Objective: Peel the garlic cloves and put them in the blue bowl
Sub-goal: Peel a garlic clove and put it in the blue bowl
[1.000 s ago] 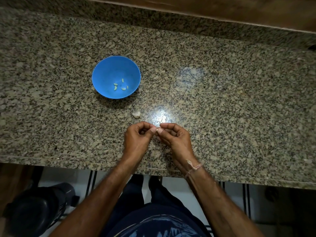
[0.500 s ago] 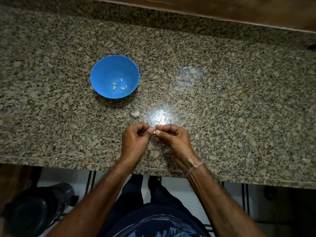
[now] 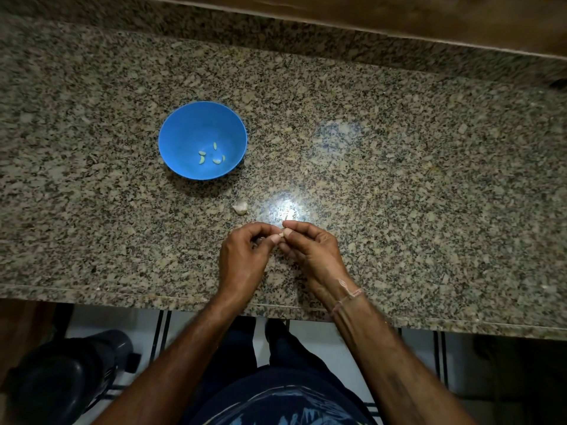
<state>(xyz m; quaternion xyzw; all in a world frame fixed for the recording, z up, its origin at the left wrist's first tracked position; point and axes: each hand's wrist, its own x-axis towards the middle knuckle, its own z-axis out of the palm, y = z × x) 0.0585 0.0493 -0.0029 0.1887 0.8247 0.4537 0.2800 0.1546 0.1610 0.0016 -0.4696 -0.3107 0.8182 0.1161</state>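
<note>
A speckled granite desk (image 3: 399,179), mottled in grey, tan and black, runs the full width of the view, with a raised strip of the same stone along its far side and a straight front edge nearest the camera. A blue bowl (image 3: 184,133) stands upright on the left half of the desk, well back from the front edge. A pale garlic piece (image 3: 240,207) lies on the bare stone just in front of the bowl and slightly to its right, apart from it. A bright glare (image 3: 285,210) from overhead light shines on the polished surface just beside the piece.
</note>
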